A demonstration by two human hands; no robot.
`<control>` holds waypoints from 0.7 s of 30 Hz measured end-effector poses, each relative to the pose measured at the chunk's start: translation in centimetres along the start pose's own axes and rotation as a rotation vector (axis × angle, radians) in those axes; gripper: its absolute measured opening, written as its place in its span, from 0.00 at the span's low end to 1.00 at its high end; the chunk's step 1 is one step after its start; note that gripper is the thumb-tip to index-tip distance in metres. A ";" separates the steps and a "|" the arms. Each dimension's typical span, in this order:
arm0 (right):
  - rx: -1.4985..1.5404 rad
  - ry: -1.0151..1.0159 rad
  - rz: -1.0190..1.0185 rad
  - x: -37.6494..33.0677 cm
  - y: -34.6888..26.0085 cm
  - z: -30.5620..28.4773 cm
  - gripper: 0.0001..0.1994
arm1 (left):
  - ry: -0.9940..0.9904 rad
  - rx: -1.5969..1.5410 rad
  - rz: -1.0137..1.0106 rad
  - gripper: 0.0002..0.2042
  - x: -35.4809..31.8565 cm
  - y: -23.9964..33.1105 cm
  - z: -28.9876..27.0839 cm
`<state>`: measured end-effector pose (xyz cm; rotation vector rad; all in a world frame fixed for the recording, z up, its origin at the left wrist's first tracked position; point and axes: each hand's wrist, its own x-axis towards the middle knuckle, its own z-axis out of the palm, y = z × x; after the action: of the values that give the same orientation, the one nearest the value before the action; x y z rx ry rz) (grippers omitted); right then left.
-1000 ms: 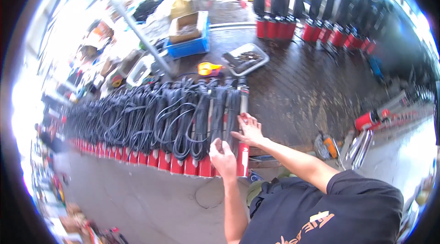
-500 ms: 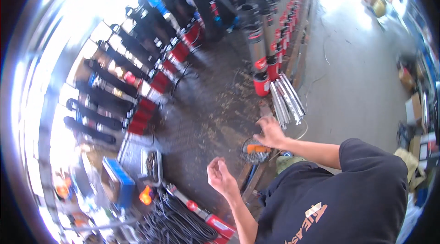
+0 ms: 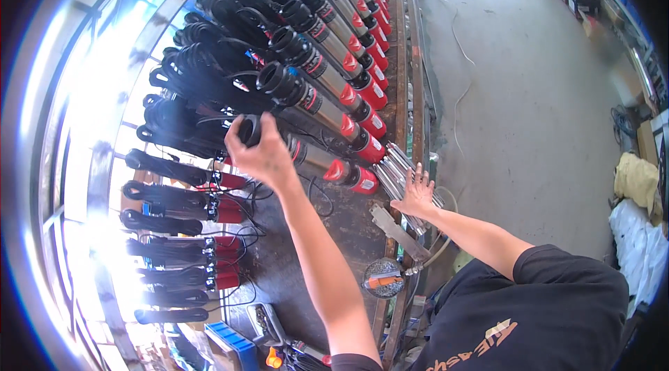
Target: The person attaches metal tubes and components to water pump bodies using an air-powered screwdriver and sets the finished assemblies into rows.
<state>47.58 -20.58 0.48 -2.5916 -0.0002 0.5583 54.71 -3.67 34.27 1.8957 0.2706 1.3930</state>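
Observation:
My left hand [image 3: 263, 156] reaches forward, its thumb and fingers round the black top end of the nearest submersible pump [image 3: 312, 160]. That pump is a steel cylinder with a red lower end, leaning on the bench in line with others like it. My right hand [image 3: 416, 194] rests with fingers spread on a bundle of long thin metal strips [image 3: 397, 170] at the bench edge. Just nearer than the strips lies a grey flat tool or bracket [image 3: 394, 230]. A round dish [image 3: 371, 277] holding small metal parts and an orange-handled item sits near my body.
Rows of pumps [image 3: 362, 102] run far along the bench [image 3: 348, 231]. Coiled black cables with red-ended motors [image 3: 226, 210] stand at the left. A blue box [image 3: 233, 343] and a grey tray [image 3: 266, 323] sit at the lower left. The concrete floor [image 3: 516, 106] and boxes lie right.
The view has swung toward the pump rows. My left hand has gone from empty air to the nearest pump's top. My right hand has moved onto the metal strips.

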 end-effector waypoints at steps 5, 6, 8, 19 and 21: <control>-0.007 0.077 -0.078 -0.6 -0.2 1.0 0.64 | 0.316 0.075 0.010 0.14 -4.3 1.7 -6.8; -0.007 0.077 -0.103 -0.7 -0.2 1.4 0.64 | 0.311 -0.015 -0.069 0.13 -4.3 2.0 -8.4; -0.074 0.178 -0.136 0.8 1.8 1.9 0.65 | 0.276 -0.138 -0.155 0.12 -4.5 2.0 -9.4; -0.012 0.264 -0.622 -5.6 -10.6 -2.7 0.58 | 0.187 0.001 -0.116 0.13 -0.3 13.3 -25.8; 0.210 0.321 -0.895 -7.0 -19.0 -3.2 0.55 | 0.138 0.067 -0.138 0.13 -0.9 12.8 -30.0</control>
<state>44.30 -6.00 14.54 -2.1399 -0.8851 -0.1777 24.48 0.25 45.87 1.8004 0.5125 1.4385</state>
